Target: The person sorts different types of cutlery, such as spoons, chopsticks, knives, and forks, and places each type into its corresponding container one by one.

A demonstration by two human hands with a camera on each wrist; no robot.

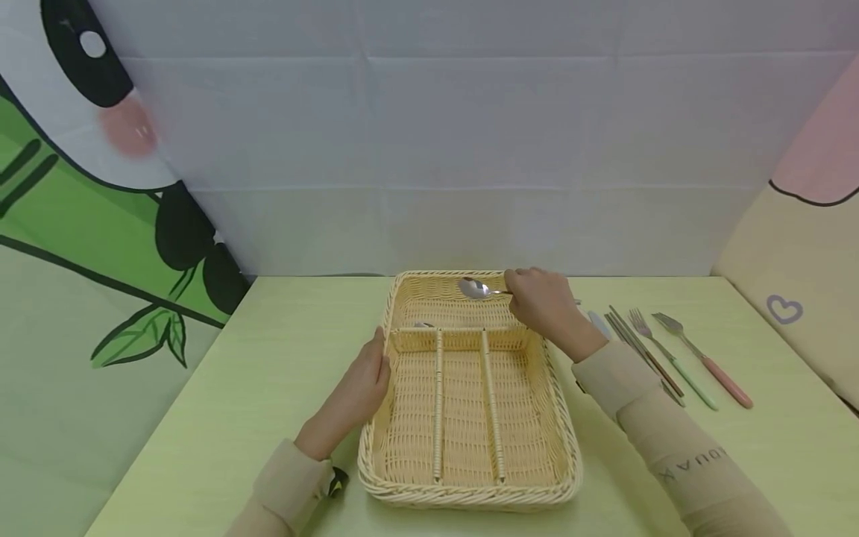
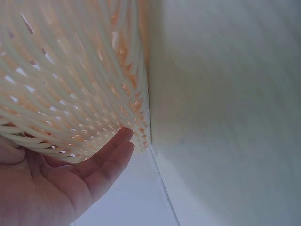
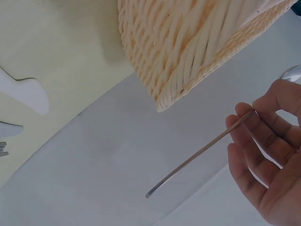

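Spoon (image 1: 474, 289): metal, raised above the far section of the wicker basket (image 1: 470, 494), its bowl pointing left and its handle running right through the fingers.
Right hand (image 1: 546, 309): grips the spoon by its handle, at the basket's far right corner; the handle's end juts out past the fingers.
Left hand (image 1: 359, 384): holds the basket's left side, thumb at the rim and fingers fairly straight along the outer wall.
Basket sections: one wide section at the far end and three long ones nearer, split by a crosswise divider (image 1: 463, 329) and two lengthwise strips (image 1: 438, 406).
Far section: a metal piece (image 1: 424, 324) shows just beyond the crosswise divider, mostly hidden.
Right of the basket: dark chopsticks (image 1: 646, 351), then a green-handled fork (image 1: 673, 362), then a pink-handled utensil (image 1: 721, 378) farthest right, all slanting; a rounded metal tip (image 1: 596, 322) shows partly behind the right arm.
Tabletop (image 1: 268, 358): pale yellow-green, carrying basket and utensils.
Backdrop (image 1: 470, 134): grey and creased, with a green cartoon print (image 1: 107, 224) at left.
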